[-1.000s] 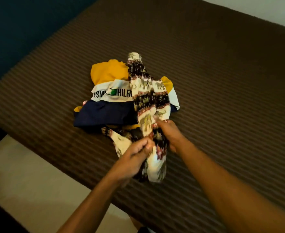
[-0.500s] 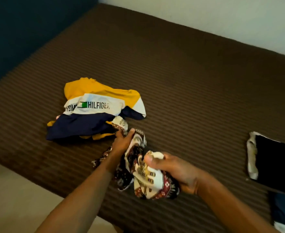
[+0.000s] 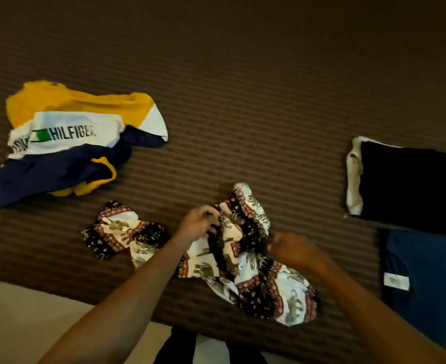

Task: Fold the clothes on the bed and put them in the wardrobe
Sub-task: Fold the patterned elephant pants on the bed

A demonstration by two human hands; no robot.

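Note:
A crumpled elephant-print garment [image 3: 245, 269] in white, black and red lies near the front edge of the brown striped bed [image 3: 243, 101]. My left hand [image 3: 199, 223] grips a bunch of its fabric near the middle. My right hand [image 3: 293, 249] pinches the cloth just to the right. A yellow, white and navy shirt [image 3: 77, 143] with a printed logo lies rumpled at the left. Two folded pieces sit at the right: a black one [image 3: 411, 187] over white cloth, and a blue one [image 3: 432, 279] nearer me.
A pale floor [image 3: 32, 319] runs along the bed's front edge at the lower left. My dark trouser legs [image 3: 180, 348] show below the edge. Bare bedcover stretches across the back and middle.
Both hands have carried the elephant-print garment away from the yellow shirt, to the right and toward me, and spread it. The view has swung right, showing both folded pieces.

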